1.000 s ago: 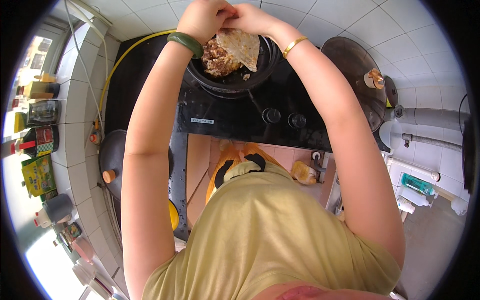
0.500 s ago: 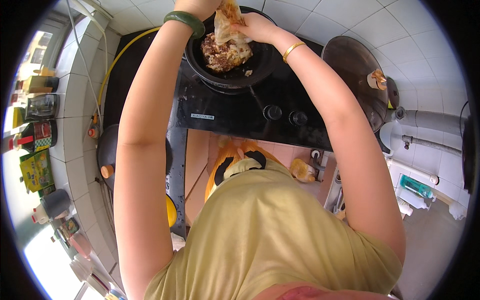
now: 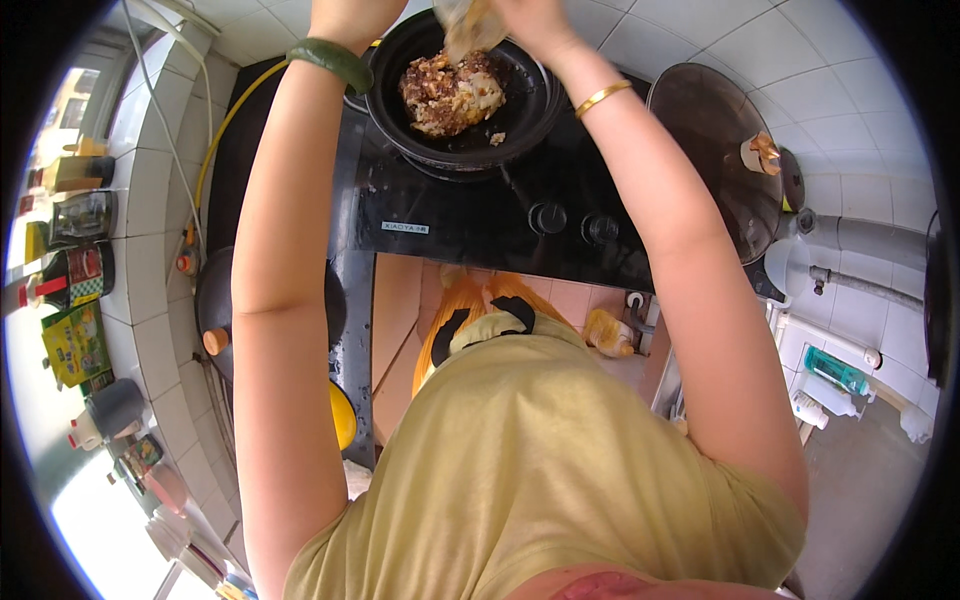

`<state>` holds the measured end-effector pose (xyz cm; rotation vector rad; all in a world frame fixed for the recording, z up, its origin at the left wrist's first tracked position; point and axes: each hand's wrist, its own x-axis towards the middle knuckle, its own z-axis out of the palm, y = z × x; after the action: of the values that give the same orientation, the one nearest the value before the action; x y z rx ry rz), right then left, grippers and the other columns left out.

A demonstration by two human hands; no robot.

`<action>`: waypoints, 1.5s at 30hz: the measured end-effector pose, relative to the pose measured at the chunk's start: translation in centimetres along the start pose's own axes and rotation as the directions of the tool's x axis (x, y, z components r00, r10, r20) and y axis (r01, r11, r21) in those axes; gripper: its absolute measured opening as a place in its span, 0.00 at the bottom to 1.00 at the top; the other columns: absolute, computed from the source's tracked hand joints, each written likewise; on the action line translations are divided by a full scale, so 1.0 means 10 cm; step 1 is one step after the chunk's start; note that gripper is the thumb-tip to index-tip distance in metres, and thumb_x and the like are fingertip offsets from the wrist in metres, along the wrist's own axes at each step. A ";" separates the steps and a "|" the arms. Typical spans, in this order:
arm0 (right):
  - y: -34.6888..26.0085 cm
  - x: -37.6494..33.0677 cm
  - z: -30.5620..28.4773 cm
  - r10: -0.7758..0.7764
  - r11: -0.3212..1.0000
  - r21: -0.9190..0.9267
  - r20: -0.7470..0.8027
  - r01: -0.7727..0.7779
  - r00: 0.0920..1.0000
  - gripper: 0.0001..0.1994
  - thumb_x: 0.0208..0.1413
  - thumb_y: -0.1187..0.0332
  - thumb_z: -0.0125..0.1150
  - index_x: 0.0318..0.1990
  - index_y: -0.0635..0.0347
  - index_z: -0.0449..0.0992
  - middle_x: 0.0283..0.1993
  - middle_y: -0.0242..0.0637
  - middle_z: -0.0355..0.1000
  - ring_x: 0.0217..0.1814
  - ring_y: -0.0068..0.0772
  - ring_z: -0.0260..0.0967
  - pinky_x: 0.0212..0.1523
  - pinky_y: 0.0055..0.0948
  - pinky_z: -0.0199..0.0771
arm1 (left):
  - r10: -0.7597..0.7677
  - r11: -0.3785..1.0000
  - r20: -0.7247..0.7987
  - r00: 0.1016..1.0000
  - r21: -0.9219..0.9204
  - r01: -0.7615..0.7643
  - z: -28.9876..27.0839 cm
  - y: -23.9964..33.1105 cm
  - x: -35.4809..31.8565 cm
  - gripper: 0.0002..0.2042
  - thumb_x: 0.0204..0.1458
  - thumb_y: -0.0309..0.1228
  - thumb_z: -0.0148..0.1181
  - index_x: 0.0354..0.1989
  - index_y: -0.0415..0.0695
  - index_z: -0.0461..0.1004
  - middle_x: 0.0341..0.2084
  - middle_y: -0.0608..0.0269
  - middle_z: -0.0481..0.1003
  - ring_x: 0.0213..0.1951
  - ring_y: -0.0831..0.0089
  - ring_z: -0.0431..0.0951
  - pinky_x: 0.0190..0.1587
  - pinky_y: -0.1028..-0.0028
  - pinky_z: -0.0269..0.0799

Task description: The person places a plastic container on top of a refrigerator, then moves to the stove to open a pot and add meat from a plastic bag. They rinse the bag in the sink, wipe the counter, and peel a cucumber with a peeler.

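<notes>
Counts, left to right. One yellow hose (image 3: pixel 212 146) is running along the wall. One dark lid (image 3: pixel 216 295) with one wooden knob (image 3: pixel 215 342) is lying partly behind the left arm; one yellow bowl (image 3: pixel 342 415), mostly hidden, is showing below it. One black pan (image 3: pixel 525 105) is sitting on the stove (image 3: pixel 470 215), holding one brown-and-pale mound of food (image 3: pixel 445 105) and one loose crumb (image 3: pixel 497 139). One flatbread (image 3: pixel 470 28), blurred, is hanging above the mound, between the hands; cannot tell whether its lower tip is touching. Two stove dials (image 3: pixel 548 218) are facing front. One brownish see-through lid (image 3: pixel 700 130) is standing by the tiles. Three bottles (image 3: pixel 838 370) are lying at lower right.

Pose. Left arm is reaching nearly straight up, one green bangle (image 3: pixel 332 62) circling the wrist; left hand (image 3: pixel 360 12) is running off the top edge, fingers hidden, grip cannot be told. Right arm is bending inward, one gold bangle (image 3: pixel 603 97) circling its wrist; right hand (image 3: pixel 530 25) is meeting the flatbread's edge, fingertips cut off, so cannot tell how tightly they are closing.
</notes>
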<state>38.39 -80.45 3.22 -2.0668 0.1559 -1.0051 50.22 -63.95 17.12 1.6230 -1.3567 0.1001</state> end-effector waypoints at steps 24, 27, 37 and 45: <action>-0.40 -0.08 -0.57 0.626 0.723 0.454 -0.114 -0.520 0.771 0.09 0.63 0.63 0.58 0.38 0.59 0.78 0.33 0.29 0.75 0.32 0.21 0.69 0.35 0.23 0.70 | -0.229 0.775 0.637 0.736 0.576 -0.258 0.47 -0.43 -0.74 0.27 0.37 0.48 0.71 0.52 0.68 0.78 0.60 0.71 0.64 0.63 0.63 0.63 0.62 0.51 0.57; -0.37 -0.10 -0.69 0.600 0.680 0.528 -0.001 -0.510 0.800 0.09 0.63 0.62 0.59 0.35 0.56 0.77 0.29 0.26 0.71 0.28 0.18 0.65 0.31 0.20 0.66 | -0.254 0.655 0.620 0.743 0.675 -0.340 0.39 -0.70 -0.64 0.34 0.37 0.50 0.72 0.59 0.67 0.72 0.60 0.74 0.67 0.64 0.64 0.62 0.64 0.47 0.55; -0.32 -0.18 -0.66 0.677 0.656 0.454 -0.001 -0.603 0.736 0.08 0.63 0.62 0.59 0.36 0.56 0.76 0.28 0.26 0.70 0.27 0.18 0.63 0.28 0.19 0.63 | -0.326 0.569 0.665 0.672 0.706 -0.422 0.62 -0.69 -0.56 0.24 0.37 0.48 0.70 0.46 0.58 0.80 0.43 0.67 0.79 0.59 0.65 0.67 0.66 0.44 0.49; -0.49 -0.09 -0.57 0.667 0.584 0.603 0.025 -0.543 0.744 0.07 0.63 0.66 0.59 0.38 0.59 0.76 0.33 0.31 0.73 0.33 0.22 0.69 0.34 0.23 0.71 | -0.327 0.620 0.661 0.675 0.689 -0.375 0.63 -0.72 -0.66 0.29 0.35 0.52 0.70 0.47 0.53 0.77 0.36 0.66 0.80 0.53 0.64 0.73 0.66 0.48 0.50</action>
<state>32.69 -80.33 8.20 -1.1853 0.5642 -0.6937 50.36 -64.47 5.55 2.5919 -2.1801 0.0509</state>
